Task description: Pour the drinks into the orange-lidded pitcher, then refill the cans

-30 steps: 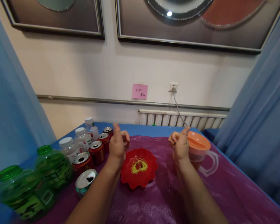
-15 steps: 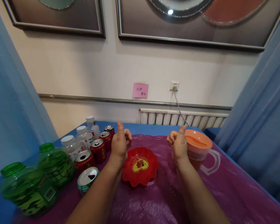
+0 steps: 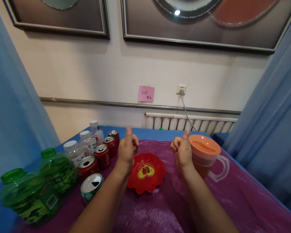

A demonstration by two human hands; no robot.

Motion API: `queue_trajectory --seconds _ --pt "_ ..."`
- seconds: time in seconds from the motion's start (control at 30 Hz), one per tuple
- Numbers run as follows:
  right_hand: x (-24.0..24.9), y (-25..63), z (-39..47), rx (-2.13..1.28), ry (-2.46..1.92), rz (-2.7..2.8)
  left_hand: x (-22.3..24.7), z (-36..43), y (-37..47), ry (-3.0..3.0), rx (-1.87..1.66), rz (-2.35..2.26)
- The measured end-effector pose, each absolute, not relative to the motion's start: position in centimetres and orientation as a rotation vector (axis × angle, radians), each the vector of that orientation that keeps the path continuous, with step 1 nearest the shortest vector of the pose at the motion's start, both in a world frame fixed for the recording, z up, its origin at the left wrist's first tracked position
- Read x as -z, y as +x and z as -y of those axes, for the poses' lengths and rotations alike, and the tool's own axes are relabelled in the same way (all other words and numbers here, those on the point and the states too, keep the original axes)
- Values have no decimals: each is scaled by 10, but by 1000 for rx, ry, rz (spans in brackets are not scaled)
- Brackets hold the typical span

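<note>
My left hand (image 3: 127, 149) is raised in a closed fist with the thumb pointing up, and nothing shows in it. It is above the left rim of a red scalloped plate (image 3: 157, 173) that has a yellow printed design. My right hand (image 3: 183, 150) makes the same thumb-up fist, holding nothing, just left of a clear pitcher (image 3: 203, 163). The pitcher has an orange lid (image 3: 205, 144), a clear handle and amber liquid inside. Part of the pitcher's left side is hidden behind my right hand and wrist.
Left of my arms stand several drink cans (image 3: 102, 156), clear bottles with white caps (image 3: 87, 142) and green plastic jars (image 3: 30, 197). Purple sheeting (image 3: 150, 215) covers the blue table. Behind are a radiator (image 3: 167, 122) and a plugged-in cable (image 3: 185, 108); curtains (image 3: 271, 123) hang at both sides.
My left hand has shifted slightly right and my right hand slightly left, so the two fists are a little closer together. The things on the table have not moved.
</note>
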State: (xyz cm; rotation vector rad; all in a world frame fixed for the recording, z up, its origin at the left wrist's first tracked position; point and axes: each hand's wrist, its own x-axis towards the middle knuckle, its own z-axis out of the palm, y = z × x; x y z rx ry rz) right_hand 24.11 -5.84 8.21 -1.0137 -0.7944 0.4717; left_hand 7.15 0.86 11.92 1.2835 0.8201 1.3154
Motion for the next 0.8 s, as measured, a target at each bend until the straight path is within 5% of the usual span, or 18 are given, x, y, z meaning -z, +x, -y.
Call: queue_trajectory --seconds 0.53,0.8 --pt "-75 210 58 -491 -1150 848 -113 14 87 1662 -1348 -809" --pt "-24 173 103 -662 -1176 1149 -108 63 95 1801 -1245 -612"
